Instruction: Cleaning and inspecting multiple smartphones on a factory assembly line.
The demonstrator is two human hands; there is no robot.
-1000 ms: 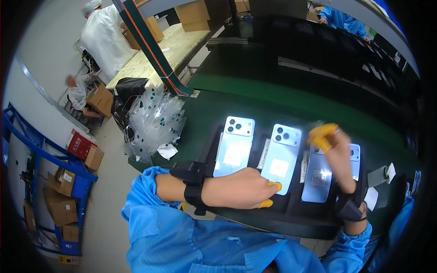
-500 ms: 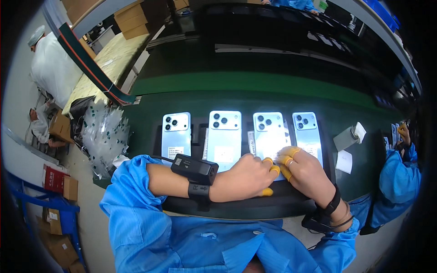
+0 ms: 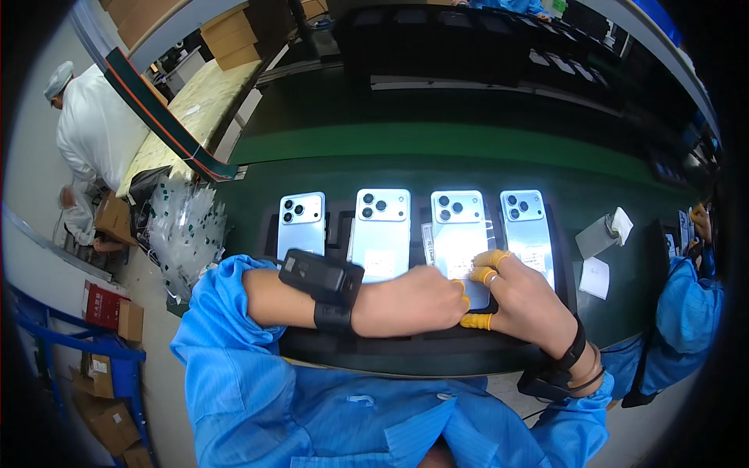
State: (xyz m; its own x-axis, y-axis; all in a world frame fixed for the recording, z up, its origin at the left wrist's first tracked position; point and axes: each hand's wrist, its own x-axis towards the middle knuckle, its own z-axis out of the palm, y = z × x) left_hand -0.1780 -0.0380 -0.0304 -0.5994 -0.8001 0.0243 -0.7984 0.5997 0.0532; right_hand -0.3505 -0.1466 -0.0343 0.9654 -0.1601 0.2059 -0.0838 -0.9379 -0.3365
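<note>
Several pale blue smartphones lie in a row on a dark tray (image 3: pixel 566 265), camera side up. My left hand (image 3: pixel 425 300) is closed at the lower end of the third smartphone (image 3: pixel 459 242) from the left; its curled fingers hide whatever they pinch. My right hand (image 3: pixel 527 300) grips that phone's lower right part, fingers on its back and thumb by its bottom edge. Yellow finger cots cover fingertips on both hands. The leftmost phone (image 3: pixel 302 226), the second phone (image 3: pixel 382 234) and the rightmost phone (image 3: pixel 527 234) lie untouched, the left two partly behind my left arm.
A tissue pack (image 3: pixel 599 236) and a white paper slip (image 3: pixel 594 278) lie right of the tray. Clear plastic bags (image 3: pixel 183 238) are heaped at the left. A co-worker's blue sleeve (image 3: pixel 683 312) is at the right; a person in white (image 3: pixel 97 125) stands far left.
My hands have drawn slightly apart. My left hand has turned, its fingers now more hidden, and my right thumb has moved to the phone's bottom edge. The phones stay in place.
</note>
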